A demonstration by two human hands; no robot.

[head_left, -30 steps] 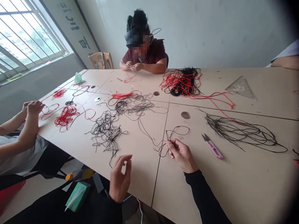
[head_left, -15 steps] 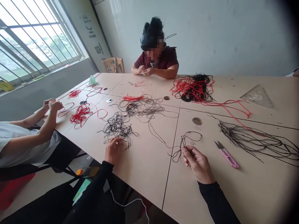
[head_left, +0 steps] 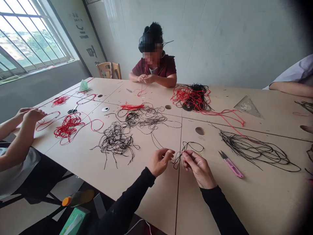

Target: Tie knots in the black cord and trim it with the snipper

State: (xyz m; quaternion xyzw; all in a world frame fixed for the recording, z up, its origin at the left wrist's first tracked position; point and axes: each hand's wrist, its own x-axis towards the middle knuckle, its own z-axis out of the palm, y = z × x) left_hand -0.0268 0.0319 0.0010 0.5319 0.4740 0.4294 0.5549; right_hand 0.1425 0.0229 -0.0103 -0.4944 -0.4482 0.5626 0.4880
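Note:
A thin black cord (head_left: pixel 197 143), looped and bunched on the table, is pinched between the thumb and fingers of my right hand (head_left: pixel 198 167). Just left of that hand, beside the cord's loose ends, is my left hand (head_left: pixel 160 161). Its fingers are bent, with thumb and forefinger a little apart, and nothing plainly shows between them. A tangle of black cord (head_left: pixel 116 140) lies beyond my left hand. Pink-handled thread snips (head_left: pixel 231 164) lie to the right of my right hand, blades pointing away from me.
A bundle of black cords (head_left: pixel 256 148) lies right, a red-and-black heap (head_left: pixel 193 98) further back. A clear set square (head_left: pixel 248 106) and a table hole (head_left: pixel 200 131) are nearby. One person (head_left: pixel 154 65) works opposite. Another's hands (head_left: pixel 31 114) are left, near red cord (head_left: pixel 68 127).
My left hand has moved right, away from the black tangle, to beside the cord in my right hand. The view has turned right, and a person's arm now shows at the right edge.

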